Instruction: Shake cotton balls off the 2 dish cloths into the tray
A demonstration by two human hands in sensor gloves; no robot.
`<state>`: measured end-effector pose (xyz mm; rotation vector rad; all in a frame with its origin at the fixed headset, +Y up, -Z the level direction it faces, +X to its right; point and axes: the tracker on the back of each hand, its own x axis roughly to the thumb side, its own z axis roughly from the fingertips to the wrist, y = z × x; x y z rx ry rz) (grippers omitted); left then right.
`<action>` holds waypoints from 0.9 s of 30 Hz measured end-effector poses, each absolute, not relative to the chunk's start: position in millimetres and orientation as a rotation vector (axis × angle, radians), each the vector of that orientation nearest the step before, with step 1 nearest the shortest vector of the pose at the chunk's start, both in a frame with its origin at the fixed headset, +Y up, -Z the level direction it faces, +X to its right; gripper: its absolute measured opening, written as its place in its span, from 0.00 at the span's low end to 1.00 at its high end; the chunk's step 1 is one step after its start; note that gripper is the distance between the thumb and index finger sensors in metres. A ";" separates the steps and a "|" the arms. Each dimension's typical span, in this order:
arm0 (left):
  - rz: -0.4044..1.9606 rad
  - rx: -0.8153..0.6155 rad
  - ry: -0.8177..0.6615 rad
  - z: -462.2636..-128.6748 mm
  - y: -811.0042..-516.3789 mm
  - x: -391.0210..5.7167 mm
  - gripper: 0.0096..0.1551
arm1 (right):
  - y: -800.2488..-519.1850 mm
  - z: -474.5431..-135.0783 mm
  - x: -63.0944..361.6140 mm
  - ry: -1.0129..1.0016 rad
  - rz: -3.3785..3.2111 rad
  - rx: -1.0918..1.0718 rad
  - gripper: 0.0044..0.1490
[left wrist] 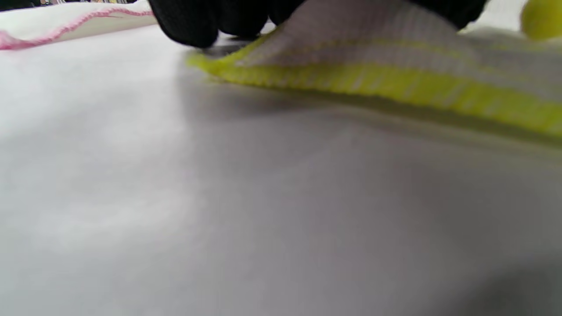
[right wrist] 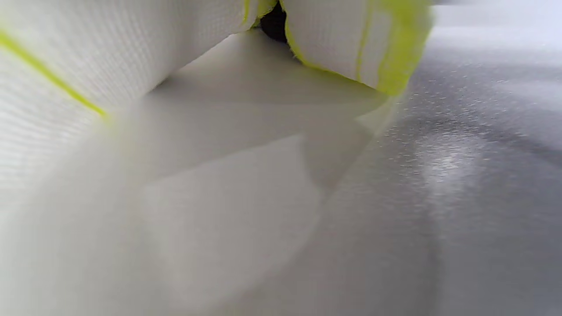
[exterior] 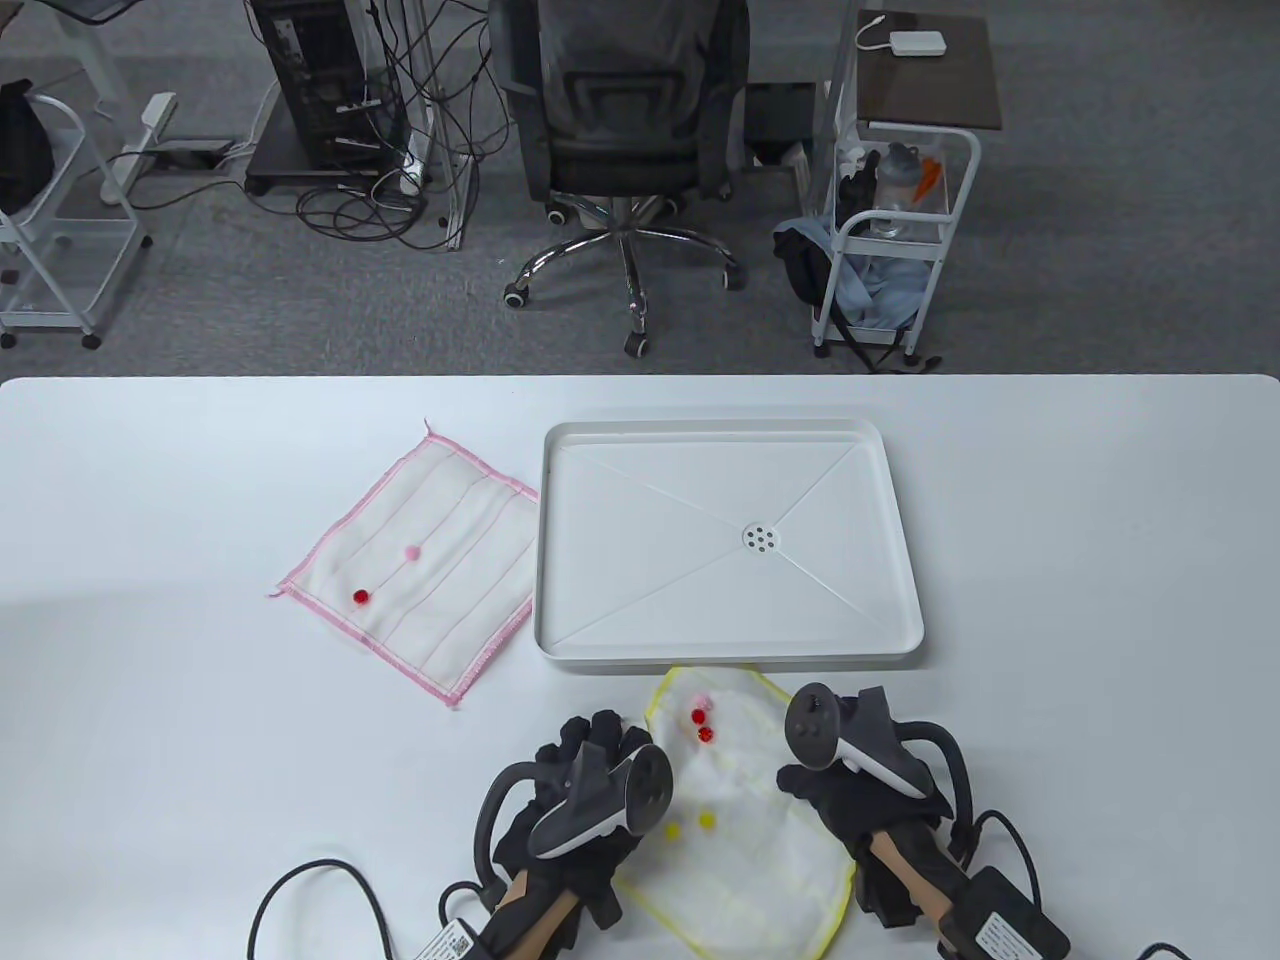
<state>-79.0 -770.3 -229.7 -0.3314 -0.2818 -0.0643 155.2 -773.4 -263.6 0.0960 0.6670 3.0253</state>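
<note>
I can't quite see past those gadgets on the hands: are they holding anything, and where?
Both hold the yellow cloth. The left hand pinches its left edge, the right hand its right edge, which is lifted off the table.

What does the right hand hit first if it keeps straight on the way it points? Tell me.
Probably the near rim of the white tray. The right hand, gripping the yellow-edged cloth, points away from the person toward it; height is unclear.
</note>
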 end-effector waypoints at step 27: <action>0.140 -0.428 -0.347 -239.4 -762.4 -86.0 0.30 | -765.5 -257.4 155.0 0.373 2.905 0.289 0.30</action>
